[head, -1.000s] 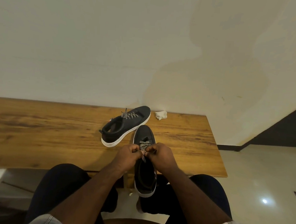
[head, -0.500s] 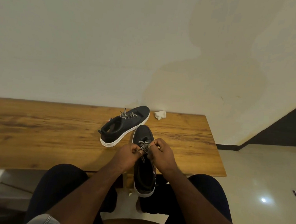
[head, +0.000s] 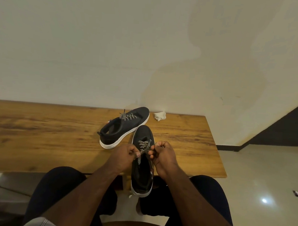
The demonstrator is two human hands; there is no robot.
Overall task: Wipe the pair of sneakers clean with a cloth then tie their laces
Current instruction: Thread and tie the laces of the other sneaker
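Wooden table [head: 55, 132], hands [head: 145, 153] drawn apart, laces [head: 143, 147] pulled tighter

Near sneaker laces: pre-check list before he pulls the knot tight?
1. Left hand has a grip on the lace: ok, fingers curled, pinching it.
2. Right hand has a grip on the lace: ok, pinching beside the left.
3. Near sneaker supported: not ok, toe on the table, heel overhanging the edge.
4. Loops formed: cannot tell, fingers hide the crossing.
5. Free lace end clear: ok, it hangs over the tongue.
6. Far sneaker and cloth out of the way: ok, both lie behind the hands.
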